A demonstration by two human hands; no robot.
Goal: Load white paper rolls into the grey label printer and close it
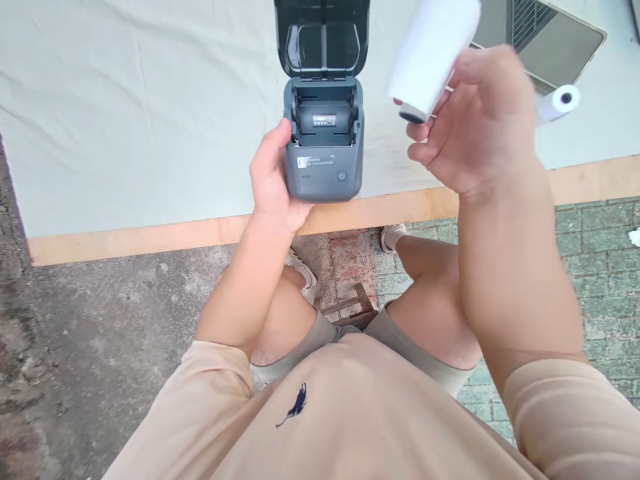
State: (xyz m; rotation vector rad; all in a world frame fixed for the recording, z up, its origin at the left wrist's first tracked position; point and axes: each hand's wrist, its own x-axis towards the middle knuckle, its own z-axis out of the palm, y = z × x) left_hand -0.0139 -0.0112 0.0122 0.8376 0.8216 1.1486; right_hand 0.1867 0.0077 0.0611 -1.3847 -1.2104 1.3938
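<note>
A dark grey label printer (325, 177) stands near the table's front edge with its black lid (323, 43) swung up. Inside its open bay a small printed sticker shows, and no roll sits there. My left hand (274, 177) grips the printer's left side, thumb along the upper edge. To the right of the printer, my right hand (475, 113) holds a white paper roll (433, 53) tilted in the air, fingers around its lower right side. The roll's dark core end points down toward me, and its top runs out of view.
A second white paper roll (555, 103) lies on the pale table cover (150, 120) at the right. Behind it sits a grey laptop (560, 50), partly hidden by my right hand. The table's wooden edge (200, 232) runs across in front of my legs.
</note>
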